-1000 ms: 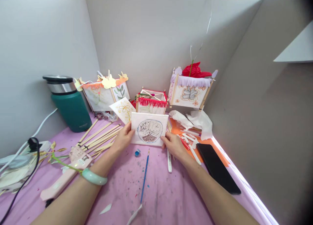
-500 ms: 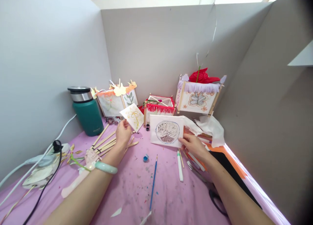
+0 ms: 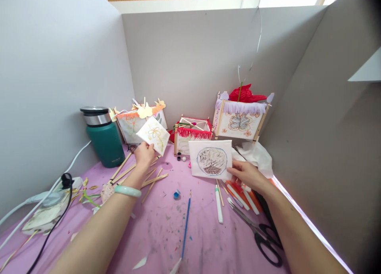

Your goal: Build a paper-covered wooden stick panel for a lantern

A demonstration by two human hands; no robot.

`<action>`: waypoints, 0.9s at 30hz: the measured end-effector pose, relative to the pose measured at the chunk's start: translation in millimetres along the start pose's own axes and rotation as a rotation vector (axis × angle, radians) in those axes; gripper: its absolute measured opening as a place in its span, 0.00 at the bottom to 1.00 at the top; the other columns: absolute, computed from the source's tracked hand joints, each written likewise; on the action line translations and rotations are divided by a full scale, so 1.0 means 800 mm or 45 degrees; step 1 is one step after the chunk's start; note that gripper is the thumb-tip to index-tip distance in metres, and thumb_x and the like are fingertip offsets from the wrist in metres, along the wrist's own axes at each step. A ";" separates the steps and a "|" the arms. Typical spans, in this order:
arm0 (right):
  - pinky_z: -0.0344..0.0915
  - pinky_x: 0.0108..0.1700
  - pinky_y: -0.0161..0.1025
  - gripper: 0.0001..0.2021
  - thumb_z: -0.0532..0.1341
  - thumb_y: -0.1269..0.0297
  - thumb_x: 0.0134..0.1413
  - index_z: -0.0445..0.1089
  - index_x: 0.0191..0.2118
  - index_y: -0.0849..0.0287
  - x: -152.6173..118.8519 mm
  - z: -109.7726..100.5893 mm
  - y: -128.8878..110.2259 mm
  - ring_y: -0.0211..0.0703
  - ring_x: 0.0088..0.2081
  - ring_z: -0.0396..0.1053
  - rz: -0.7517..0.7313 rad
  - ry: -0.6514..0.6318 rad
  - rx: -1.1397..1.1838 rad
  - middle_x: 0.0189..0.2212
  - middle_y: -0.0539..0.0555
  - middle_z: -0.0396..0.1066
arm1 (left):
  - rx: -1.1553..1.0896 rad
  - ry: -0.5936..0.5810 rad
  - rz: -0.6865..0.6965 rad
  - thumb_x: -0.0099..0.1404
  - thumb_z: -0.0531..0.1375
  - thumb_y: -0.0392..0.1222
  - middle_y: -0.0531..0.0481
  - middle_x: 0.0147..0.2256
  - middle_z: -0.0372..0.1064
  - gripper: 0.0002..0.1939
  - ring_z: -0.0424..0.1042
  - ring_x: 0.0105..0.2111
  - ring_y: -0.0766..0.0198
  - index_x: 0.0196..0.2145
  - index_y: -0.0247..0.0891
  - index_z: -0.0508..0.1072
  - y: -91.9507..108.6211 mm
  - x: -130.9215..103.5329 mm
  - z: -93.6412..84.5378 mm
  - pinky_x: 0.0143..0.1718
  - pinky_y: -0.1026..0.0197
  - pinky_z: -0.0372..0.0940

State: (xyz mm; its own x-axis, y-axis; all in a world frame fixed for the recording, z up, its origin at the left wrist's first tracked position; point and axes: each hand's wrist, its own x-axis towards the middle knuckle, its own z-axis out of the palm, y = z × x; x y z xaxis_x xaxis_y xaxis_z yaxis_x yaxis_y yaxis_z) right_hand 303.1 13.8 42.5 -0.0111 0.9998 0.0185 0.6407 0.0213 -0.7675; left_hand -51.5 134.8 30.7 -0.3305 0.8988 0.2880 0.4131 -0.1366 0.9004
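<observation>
My left hand [image 3: 144, 157], with a pale green bangle [image 3: 127, 191] on the wrist, pinches the lower corner of a small white card with a yellow flower drawing [image 3: 154, 135]. The card is tilted and raised above the table. My right hand [image 3: 245, 173] grips the right edge of a larger white card with a dark drawing inside a blue circle [image 3: 210, 159], held upright and facing me. Behind the cards stand a red-fringed paper lantern [image 3: 195, 133], an orange-trimmed lantern [image 3: 127, 129] and a lilac-trimmed lantern with a butterfly drawing [image 3: 240, 121].
A green tumbler [image 3: 105, 143] stands at the left, near a power strip [image 3: 44, 216] with cables. Wooden sticks [image 3: 154, 181] lie beside my left forearm. A paintbrush [image 3: 186, 224], a blue paint pot [image 3: 176, 194], a marker [image 3: 219, 204] and scissors [image 3: 256, 230] rest on the purple cloth [image 3: 160, 234].
My left hand has moved left and slightly up with the flower card. The right hand has shifted right with the circle card, and more of the scissors shows.
</observation>
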 end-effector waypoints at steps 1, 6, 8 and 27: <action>0.58 0.21 0.33 0.09 0.56 0.61 0.53 0.67 0.27 0.58 0.001 -0.003 0.002 0.37 0.19 0.66 0.009 0.009 -0.008 0.18 0.49 0.71 | -0.054 0.025 -0.007 0.64 0.58 0.43 0.40 0.41 0.73 0.12 0.74 0.41 0.53 0.43 0.33 0.71 0.004 -0.001 -0.005 0.39 0.55 0.70; 0.59 0.21 0.32 0.08 0.56 0.63 0.54 0.66 0.27 0.58 0.002 -0.012 0.009 0.37 0.19 0.67 0.044 0.051 -0.056 0.17 0.48 0.70 | -0.416 0.051 -0.043 0.61 0.56 0.39 0.42 0.38 0.75 0.07 0.76 0.33 0.56 0.36 0.34 0.69 0.025 -0.019 -0.016 0.32 0.58 0.72; 0.60 0.22 0.31 0.08 0.56 0.63 0.54 0.65 0.25 0.57 0.001 -0.016 0.009 0.37 0.19 0.68 0.044 0.067 -0.070 0.17 0.48 0.70 | -0.542 -0.012 -0.068 0.60 0.56 0.38 0.42 0.38 0.75 0.06 0.77 0.33 0.57 0.36 0.34 0.69 0.028 -0.030 -0.017 0.33 0.57 0.73; 0.64 0.26 0.32 0.06 0.58 0.62 0.50 0.69 0.28 0.58 -0.009 -0.061 0.027 0.41 0.28 0.73 0.025 -0.103 -0.123 0.23 0.50 0.73 | -0.211 0.021 0.346 0.60 0.58 0.49 0.45 0.40 0.76 0.15 0.76 0.38 0.57 0.42 0.37 0.71 0.017 -0.107 -0.054 0.41 0.55 0.71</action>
State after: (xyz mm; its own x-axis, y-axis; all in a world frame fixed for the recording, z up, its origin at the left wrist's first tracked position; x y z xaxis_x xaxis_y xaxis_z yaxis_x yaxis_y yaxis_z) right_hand 354.7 6.9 57.1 -0.0574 0.9970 -0.0511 0.7121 0.0050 -0.7020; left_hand -53.9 38.1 32.5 -0.2416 0.8135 0.5290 0.3446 -0.4377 0.8304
